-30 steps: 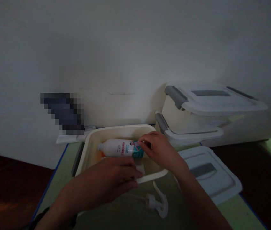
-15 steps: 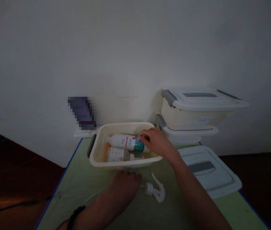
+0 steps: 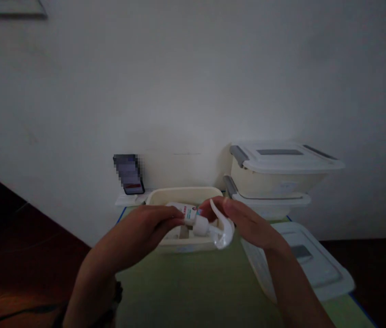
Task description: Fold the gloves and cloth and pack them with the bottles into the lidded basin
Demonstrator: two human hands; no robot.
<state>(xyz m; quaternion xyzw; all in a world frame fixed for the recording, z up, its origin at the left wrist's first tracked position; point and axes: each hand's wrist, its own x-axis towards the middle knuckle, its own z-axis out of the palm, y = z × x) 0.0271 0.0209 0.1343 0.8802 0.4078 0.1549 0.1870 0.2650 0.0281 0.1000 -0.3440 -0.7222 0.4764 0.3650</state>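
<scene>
My left hand (image 3: 159, 223) is closed in a pinch at the collar end of a white trigger spray head (image 3: 210, 230). The spray head is in the air over the front rim of a cream plastic bin (image 3: 165, 193), its trigger towards the right. My right hand (image 3: 237, 218) reaches in from the right beside the spray head, fingers curved; their tips are partly hidden behind it. Behind the collar a white bottle (image 3: 190, 212) with a red and teal label shows in the bin. Whether my right fingers touch it I cannot tell.
Two stacked lidded bins (image 3: 281, 180) stand at the right against the wall. A loose pale lid (image 3: 322, 273) lies on the green tabletop (image 3: 186, 287) at the right. A phone (image 3: 129, 175), partly pixelated, leans upright at the back left.
The spray head has left the tabletop and is now held up by my left hand near the bin's front. My right hand has moved back from the bottle. The view has tilted up.
</scene>
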